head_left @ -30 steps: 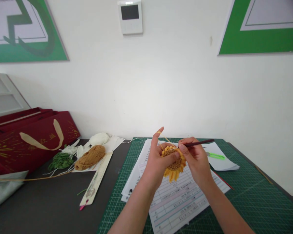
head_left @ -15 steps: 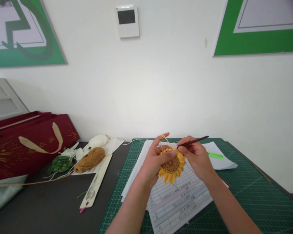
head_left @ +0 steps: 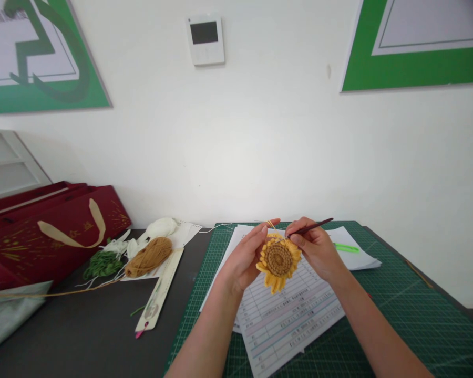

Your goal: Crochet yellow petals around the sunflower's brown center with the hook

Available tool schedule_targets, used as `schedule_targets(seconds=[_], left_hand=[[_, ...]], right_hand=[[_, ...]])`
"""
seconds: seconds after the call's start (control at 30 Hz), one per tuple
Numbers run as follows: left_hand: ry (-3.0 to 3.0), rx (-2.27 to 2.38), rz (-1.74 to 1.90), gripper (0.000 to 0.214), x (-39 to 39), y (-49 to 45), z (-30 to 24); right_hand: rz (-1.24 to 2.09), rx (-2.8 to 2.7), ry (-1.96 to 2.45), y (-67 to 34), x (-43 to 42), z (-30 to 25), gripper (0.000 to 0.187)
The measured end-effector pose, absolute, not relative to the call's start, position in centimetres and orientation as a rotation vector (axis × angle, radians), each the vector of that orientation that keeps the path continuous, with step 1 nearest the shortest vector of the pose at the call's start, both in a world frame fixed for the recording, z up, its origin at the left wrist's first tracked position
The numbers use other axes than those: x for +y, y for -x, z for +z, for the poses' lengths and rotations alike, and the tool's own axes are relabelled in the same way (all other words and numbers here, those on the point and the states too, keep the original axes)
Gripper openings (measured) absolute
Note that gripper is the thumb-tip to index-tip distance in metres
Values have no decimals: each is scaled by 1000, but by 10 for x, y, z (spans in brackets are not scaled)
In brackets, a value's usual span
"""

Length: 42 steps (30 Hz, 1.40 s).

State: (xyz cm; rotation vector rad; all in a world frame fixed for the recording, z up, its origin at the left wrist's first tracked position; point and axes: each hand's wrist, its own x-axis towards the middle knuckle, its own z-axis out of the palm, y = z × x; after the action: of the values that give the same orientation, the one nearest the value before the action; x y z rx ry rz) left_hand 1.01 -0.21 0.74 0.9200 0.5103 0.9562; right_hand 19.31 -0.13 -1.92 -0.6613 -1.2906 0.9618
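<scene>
Flower (head_left: 279,261) of yellow and brown crochet is suspended above printed sheets (head_left: 287,320). Dark hook (head_left: 313,226) is grasped by fingers of the right hand (head_left: 318,247) at its upper edge. Yarn (head_left: 271,224) is looped over a finger of the left hand (head_left: 242,260), whose grip on the flower cannot be told.

The crocheted flower (head_left: 279,260), brown-centred with yellow petals, is held aloft, face-on; the slim dark hook (head_left: 317,224) slants up rightward from its upper edge.

Flower (head_left: 279,259) above papers (head_left: 289,328), mat (head_left: 402,320) beneath, yarn (head_left: 150,257) left
</scene>
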Motion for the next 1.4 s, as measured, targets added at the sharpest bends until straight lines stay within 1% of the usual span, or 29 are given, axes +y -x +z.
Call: schedule_targets(seconds=[0.1,0.27,0.37,0.53,0.67,0.87,1.07,1.23,1.4], left_hand=[[-934,498,918,58,-1,-9,5],[-981,454,860,72,-1,-6,5],[-1042,465,843,75,0,-3,6],[-1146,502,875,68,1,2,10],[-1213,529,863,69,0,3,11],[-1326,571,844,63,1,7,15],[-1471,644,847,74,3,15,14],[-1521,570,865,79,3,22,16],[-1399,418,891,67,1,20,20]], right_hand=[[1003,-1312,646,-195,-2,-17,23],[1073,-1351,654,-198,-4,-15,25],[1122,-1396,665,-200,-4,-14,26],[1140,-1423,668,-199,-5,-14,24],[1140,-1409,659,-198,-4,-16,22],[1138,-1390,663,-196,-3,-19,22],[1130,-1376,665,-191,-2,-20,19],[1139,-1352,652,-194,1,-21,21],[1124,-1245,603,-205,2,-17,27]])
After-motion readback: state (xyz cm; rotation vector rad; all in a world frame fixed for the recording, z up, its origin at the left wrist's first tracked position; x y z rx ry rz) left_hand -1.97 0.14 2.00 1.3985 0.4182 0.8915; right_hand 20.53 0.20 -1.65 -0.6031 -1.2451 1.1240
